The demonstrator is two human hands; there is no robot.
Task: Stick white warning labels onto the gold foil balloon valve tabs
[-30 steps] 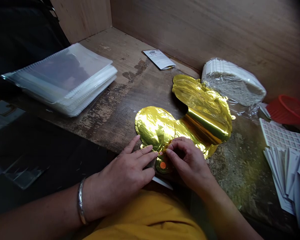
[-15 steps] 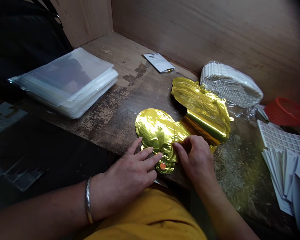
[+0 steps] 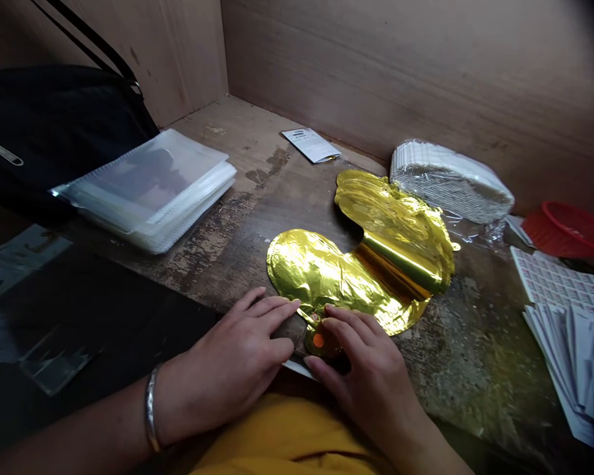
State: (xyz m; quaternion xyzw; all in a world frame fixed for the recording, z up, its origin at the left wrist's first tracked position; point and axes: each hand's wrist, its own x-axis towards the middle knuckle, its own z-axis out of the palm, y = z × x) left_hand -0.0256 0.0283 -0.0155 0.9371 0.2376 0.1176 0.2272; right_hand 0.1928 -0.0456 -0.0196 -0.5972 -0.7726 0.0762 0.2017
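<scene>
A shiny gold foil balloon (image 3: 311,264), uninflated, lies curved on the worn wooden table, its far part rolled over. At its near end is a small tab (image 3: 324,343) with an orange round sticker (image 3: 318,340). My left hand (image 3: 228,356) rests with fingers stretched out, the tips at the balloon's near edge, left of the tab. On the tab's right side, my right hand (image 3: 369,363) has its fingertips on the foil just above the sticker. Its thumb stands apart below, near a white sheet edge (image 3: 299,369) that is mostly hidden.
Clear plastic sleeves (image 3: 153,191) are stacked at the left by a black bag (image 3: 54,138). A printed card (image 3: 311,145) lies at the back. A wrapped white bundle (image 3: 450,178), a red basket (image 3: 569,227), a sticker sheet (image 3: 564,280) and folded papers (image 3: 569,356) line the right.
My right hand has let go of the foil fold and moved down and left beside the tab. The balloon's near part lies flatter and wider. My left hand has shifted slightly left; the view has tilted up.
</scene>
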